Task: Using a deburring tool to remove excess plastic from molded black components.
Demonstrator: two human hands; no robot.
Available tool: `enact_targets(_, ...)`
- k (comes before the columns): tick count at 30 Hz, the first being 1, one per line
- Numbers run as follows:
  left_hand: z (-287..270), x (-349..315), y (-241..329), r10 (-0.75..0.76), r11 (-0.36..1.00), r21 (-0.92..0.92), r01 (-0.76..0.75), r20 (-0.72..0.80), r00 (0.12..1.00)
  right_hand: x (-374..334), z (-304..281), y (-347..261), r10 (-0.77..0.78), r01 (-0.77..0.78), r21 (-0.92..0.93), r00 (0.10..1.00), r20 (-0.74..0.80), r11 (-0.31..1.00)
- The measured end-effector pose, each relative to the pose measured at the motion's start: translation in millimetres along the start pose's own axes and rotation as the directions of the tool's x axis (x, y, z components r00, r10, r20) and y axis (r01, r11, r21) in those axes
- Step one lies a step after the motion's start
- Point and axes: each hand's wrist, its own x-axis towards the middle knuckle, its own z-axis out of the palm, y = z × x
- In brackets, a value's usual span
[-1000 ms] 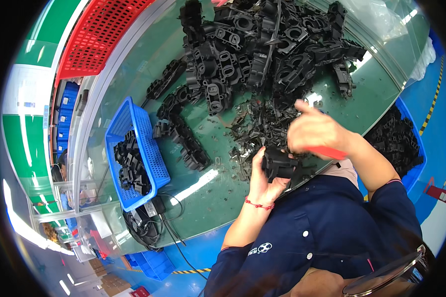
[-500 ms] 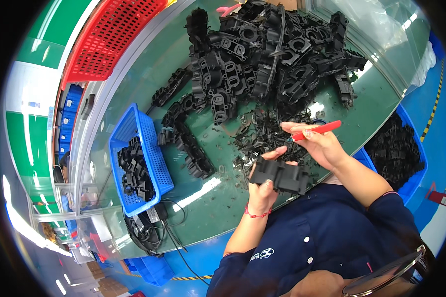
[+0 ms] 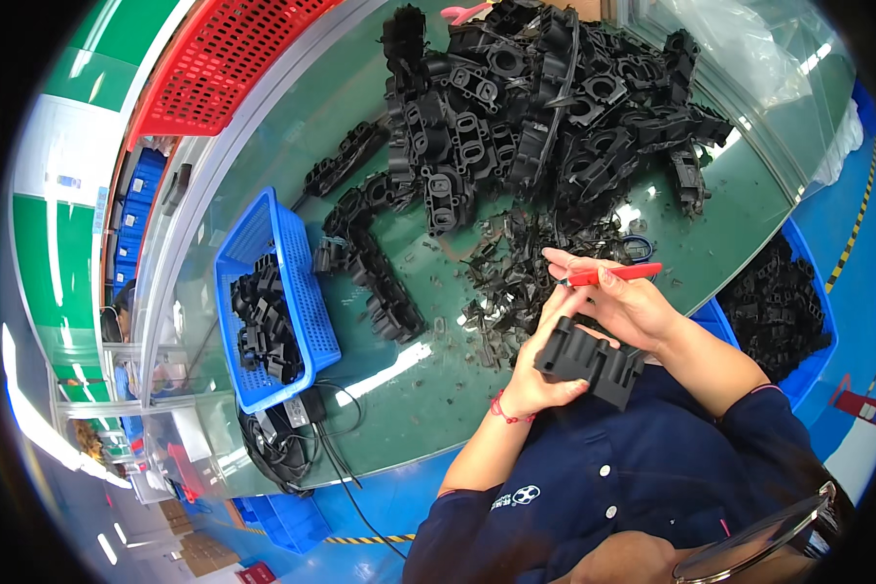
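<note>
My left hand [image 3: 535, 375] is closed round a black moulded plastic part [image 3: 599, 362], its thumb across the near side. The part is tilted in front of my chest, close to the table's edge. In my right hand [image 3: 633, 310] is a slim red-handled tool [image 3: 613, 275], with a short dark tip pointing left; its exact kind is hard to make out. Fingers of my right hand are near or touching the left fingertips above the part. Beyond both hands lies a heap of black plastic scraps [image 3: 501, 282].
A large pile of black moulded parts [image 3: 477, 88] covers the far side of the green table [image 3: 399, 389]. At left stands a blue basket [image 3: 307, 292] holding black pieces, with cables [image 3: 336, 453] beside it. A blue bin [image 3: 810, 341] of black parts stands at right.
My left hand has moved right and toward my body, turning the black part to a steeper tilt. My right hand has shifted slightly nearer, the red tool now lying flatter.
</note>
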Motion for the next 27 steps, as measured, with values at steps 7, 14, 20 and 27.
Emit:
enact_targets(7,-3,0,3,0.027,0.974,-0.219,-0.062,-0.16,0.987,-3,-12,5,-0.19,0.176,-0.248,0.981,-0.033,0.952)
enact_targets(14,-19,2,3,0.103,0.907,0.421,-0.02,-0.176,0.979,-8,-11,-23,-0.235,0.157,-0.52,0.968,-0.087,0.839)
enact_targets(20,-16,1,1,-0.005,0.937,0.34,0.075,-0.203,0.979,1,-3,-21,-0.306,0.347,-0.705,0.933,0.191,0.618)
enact_targets(27,-10,-2,1,-0.221,0.932,-0.314,0.182,-0.093,0.971,7,-5,-17,-0.25,0.394,-0.618,0.918,0.309,0.681)
